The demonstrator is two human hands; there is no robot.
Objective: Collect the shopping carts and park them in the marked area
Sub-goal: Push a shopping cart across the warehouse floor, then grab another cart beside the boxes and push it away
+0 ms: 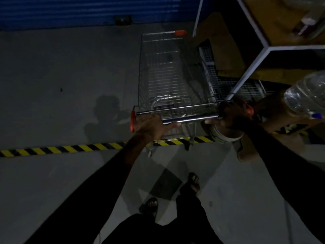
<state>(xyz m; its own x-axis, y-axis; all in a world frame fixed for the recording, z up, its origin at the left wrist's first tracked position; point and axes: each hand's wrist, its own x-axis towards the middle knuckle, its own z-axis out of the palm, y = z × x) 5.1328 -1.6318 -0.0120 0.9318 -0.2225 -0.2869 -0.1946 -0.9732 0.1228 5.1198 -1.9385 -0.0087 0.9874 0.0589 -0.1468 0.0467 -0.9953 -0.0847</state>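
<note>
Chrome wire shopping cart stands at centre frame on a grey concrete floor, its basket running toward a blue corrugated wall along the top of the picture. A person grips its handle bar with both hands: the left hand, at centre, has its fingers curled round the bar beside the orange end cap; the right hand, at centre right, is clamped on the bar's other end, though deep shadow hides how its fingers lie. A yellow-and-black hazard stripe crosses the floor from the left edge to beneath the cart's rear wheels, so most of the cart sits beyond the line, on the wall side. If that stripe bounds the marked area, the cart looks nearly parked. A white metal shelf frame fills the upper right, close beside the basket's right flank, with a wire mesh rack low between them. A clear plastic bottle juts in at the right edge, and a white bucket sits under the right hand. Sandalled feet show at bottom centre. The step in hand appears to be steering the cart into place. The next move calls for a straight push that brings the rear wheels over the stripe while keeping clear of the shelf frame.
</note>
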